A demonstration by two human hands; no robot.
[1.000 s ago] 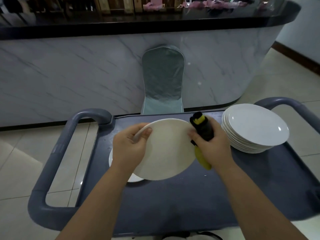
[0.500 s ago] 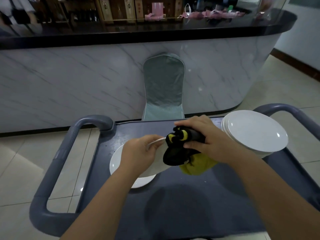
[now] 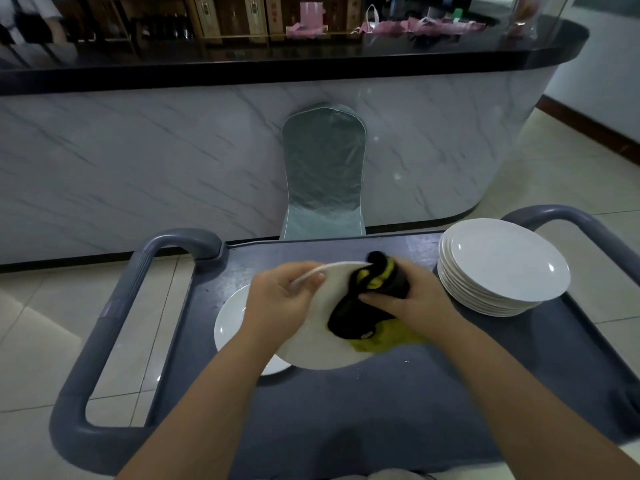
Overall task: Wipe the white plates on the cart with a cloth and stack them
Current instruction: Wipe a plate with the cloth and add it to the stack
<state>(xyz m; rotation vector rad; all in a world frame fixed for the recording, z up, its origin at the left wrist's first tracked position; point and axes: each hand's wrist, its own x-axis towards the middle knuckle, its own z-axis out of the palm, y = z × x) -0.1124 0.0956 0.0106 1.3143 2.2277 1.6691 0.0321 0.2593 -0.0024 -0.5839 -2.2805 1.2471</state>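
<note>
— one plate (image 3: 313,344) is up off the cart (image 3: 381,410), tilted. which step is that?
— wiping, i judge. the left hand (image 3: 277,301) pinches the plate's far-left rim, thumb over the edge. the right hand (image 3: 412,303) is clamped on the cloth (image 3: 360,306) and presses it to the plate's right side.
— where's the plate relative to the hands?
— between them, sloping from the left hand's grip down toward the near side. the cloth's black part lies on its face, and the yellow part hangs off its right edge, under the right hand.
— and the others?
— a stack (image 3: 502,268) sits at the far right of the cart, near the right hand but apart from it. a flat plate (image 3: 228,327) lies at the left, partly under the held one; i can't tell if they touch.
— next move?
— likely sweep the cloth over the rest of the face, keeping the left pinch firm so the plate doesn't slip, then set it on a pile. which pile takes wiped plates, i can't tell.
</note>
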